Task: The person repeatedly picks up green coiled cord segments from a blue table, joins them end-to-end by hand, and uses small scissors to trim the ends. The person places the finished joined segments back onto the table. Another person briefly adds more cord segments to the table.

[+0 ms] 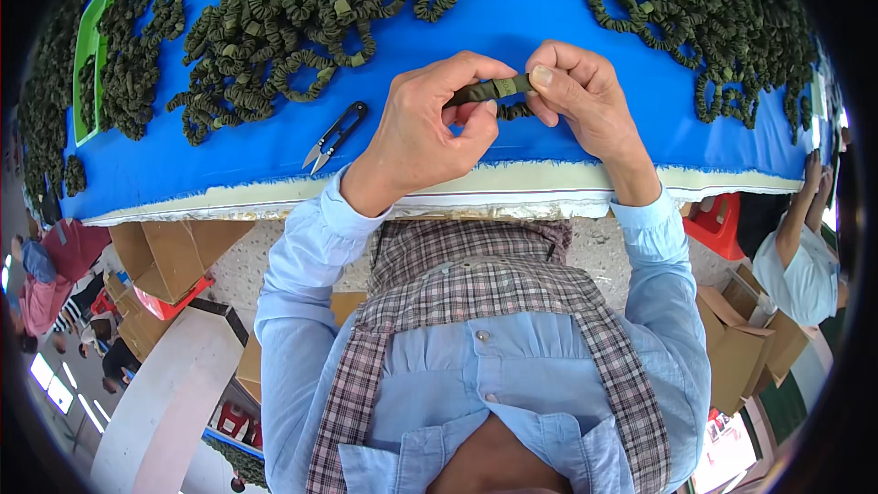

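Between my two hands a dark green gathered fabric band (506, 88), like a scrunchie, is stretched out above the blue tablecloth. My left hand (433, 119) pinches its left end, thumb and forefinger closed on it. The fingers of my right hand (585, 96) grip the other end, thumb on top. A lighter, flat, smooth section shows in the middle of the band; its gathered lower part hangs partly hidden behind my fingers. Left of my left hand, a pair of black-handled thread snips (336, 138) lies on the cloth, blades apart.
A heap of green gathered bands (274, 37) lies beyond my left hand, another heap (722, 18) at the far right. A bright green tray (89, 64) stands at the left among more bands. Cardboard boxes (174, 256) and a red stool (716, 227) are below the table edge. Other people are at both sides.
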`<state>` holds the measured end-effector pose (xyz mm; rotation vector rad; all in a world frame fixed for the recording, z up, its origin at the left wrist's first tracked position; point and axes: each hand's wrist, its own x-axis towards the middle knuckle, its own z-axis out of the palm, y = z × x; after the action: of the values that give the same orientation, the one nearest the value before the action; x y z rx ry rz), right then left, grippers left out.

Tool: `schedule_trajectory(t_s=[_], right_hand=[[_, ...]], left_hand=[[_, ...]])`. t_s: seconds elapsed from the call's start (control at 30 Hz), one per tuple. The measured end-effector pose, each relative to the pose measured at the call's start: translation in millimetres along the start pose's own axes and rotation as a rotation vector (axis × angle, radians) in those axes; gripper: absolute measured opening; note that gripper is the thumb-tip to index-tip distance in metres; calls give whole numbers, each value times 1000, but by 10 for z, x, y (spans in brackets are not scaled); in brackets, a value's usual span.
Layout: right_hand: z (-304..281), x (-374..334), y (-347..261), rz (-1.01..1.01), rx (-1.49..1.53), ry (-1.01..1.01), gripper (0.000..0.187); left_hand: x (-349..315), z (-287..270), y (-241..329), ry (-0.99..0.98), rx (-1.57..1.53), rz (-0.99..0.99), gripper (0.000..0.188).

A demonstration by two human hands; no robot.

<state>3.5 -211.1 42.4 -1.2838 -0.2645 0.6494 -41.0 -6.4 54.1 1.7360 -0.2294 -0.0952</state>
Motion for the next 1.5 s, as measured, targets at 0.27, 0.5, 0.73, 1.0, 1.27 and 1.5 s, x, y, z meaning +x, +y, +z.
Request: schedule_trajectory(t_s=[0.27, 0.5, 0.73, 1.0, 1.27, 1.5], right_hand=[[-2, 6, 0, 34, 25, 9, 23], [-7, 0, -20, 30, 44, 1, 23], [-13, -1, -15, 36, 77, -5, 24], [-8, 0, -44, 76, 189, -23, 28], [31, -11, -48, 88, 147, 1, 24], [36, -16, -12, 13, -133, 45, 18]], left_hand=[[13, -15, -19, -28, 65, 19, 20], [8, 5, -132, -29, 17, 102, 19], [25, -12, -134, -34, 86, 155, 18], [66, 27, -108, -23, 200, 203, 12], [69, 21, -143, -68, 125, 63, 11], [52, 8, -136, -71, 76, -4, 10]])
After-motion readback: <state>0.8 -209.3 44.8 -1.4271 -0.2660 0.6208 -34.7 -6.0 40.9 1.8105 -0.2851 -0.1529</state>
